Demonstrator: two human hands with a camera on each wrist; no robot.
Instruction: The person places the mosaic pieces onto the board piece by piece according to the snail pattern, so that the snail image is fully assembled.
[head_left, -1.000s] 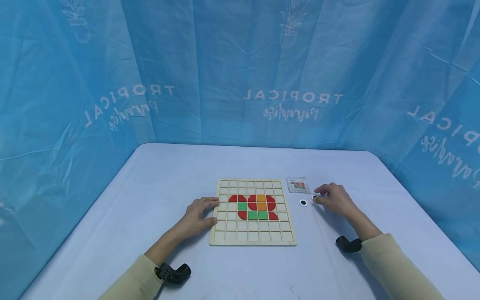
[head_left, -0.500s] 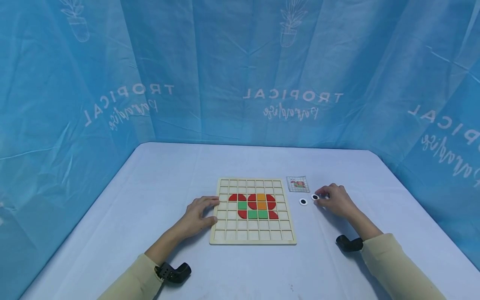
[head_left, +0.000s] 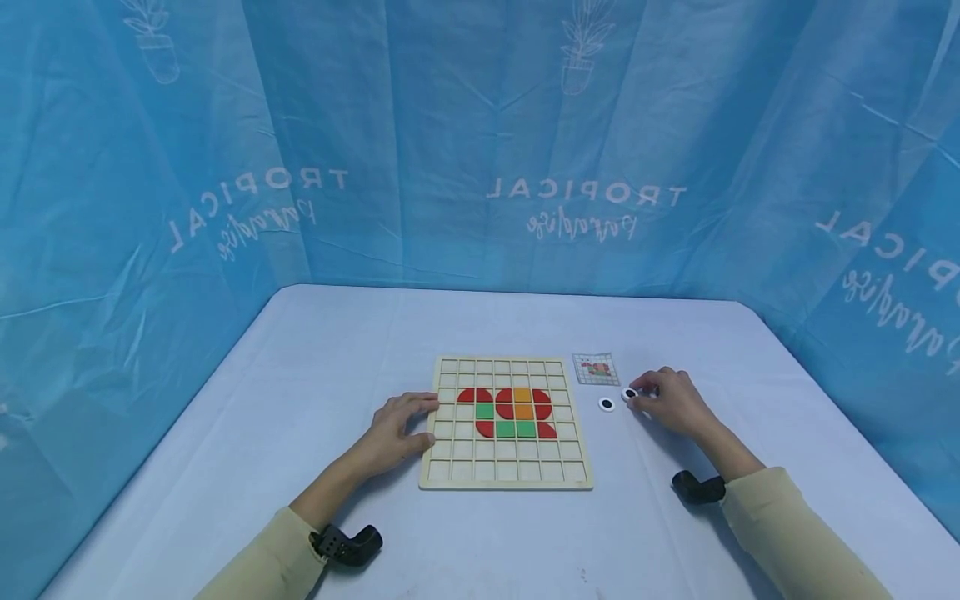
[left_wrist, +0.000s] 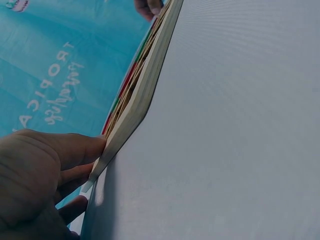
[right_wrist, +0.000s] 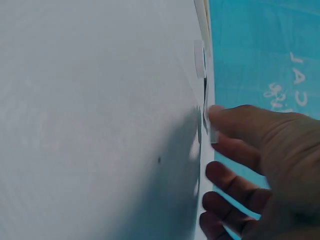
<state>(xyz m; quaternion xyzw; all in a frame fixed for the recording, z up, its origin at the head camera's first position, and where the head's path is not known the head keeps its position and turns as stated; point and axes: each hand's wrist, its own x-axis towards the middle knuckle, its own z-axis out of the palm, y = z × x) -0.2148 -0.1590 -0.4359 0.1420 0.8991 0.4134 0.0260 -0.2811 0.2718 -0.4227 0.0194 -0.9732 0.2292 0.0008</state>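
A wooden grid board [head_left: 507, 472] lies on the table with red, green and orange pieces in its middle cells. My left hand [head_left: 393, 432] rests at the board's left side, fingers and thumb spread apart along the edge. In the left wrist view the thumb [left_wrist: 82, 149] touches the rim. To the right of the board, my right hand [head_left: 670, 402] pinches a small white disc with a black centre [head_left: 629, 393] between thumb and index finger. That disc's edge shows beneath the thumb [right_wrist: 235, 120] in the right wrist view. A second such disc [head_left: 607, 405] lies just left of it.
A small printed card [head_left: 597, 369] with a coloured grid picture lies beyond the discs, right of the board's far corner. White cloth [head_left: 337, 333] covers the table. Blue curtains [head_left: 465, 150] with mirrored lettering enclose its back and sides. Each wrist wears a black camera [head_left: 348, 547].
The right thumb and index finger have closed on the disc. It now shows more clearly beside the fingertips. My left hand and the board have stayed in place.
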